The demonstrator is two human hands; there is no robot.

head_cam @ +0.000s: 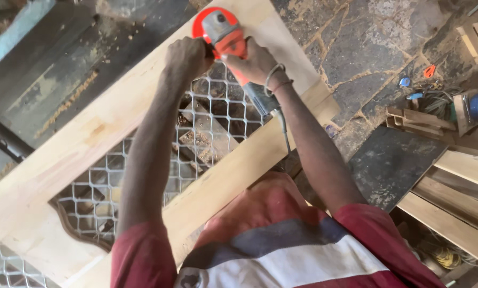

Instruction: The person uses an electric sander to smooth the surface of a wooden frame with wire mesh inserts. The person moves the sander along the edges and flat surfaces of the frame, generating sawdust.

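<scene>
Overhead, both hands — left hand (187, 53), right hand (255, 61) — fingers clenched around an orange grinder (225, 34) atop a smooth pale-wood frame (105, 120).

hands: two (188, 53) (255, 61)
orange grinder: one (225, 34)
wooden door frame: one (89, 138)
wire mesh panels: two (207, 133)

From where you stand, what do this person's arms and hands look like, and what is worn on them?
Both arms are bare from short dark red sleeves down. The left hand wears nothing. The right hand is bare too, with thin bangles looped around its wrist. No gloves on either.
</scene>
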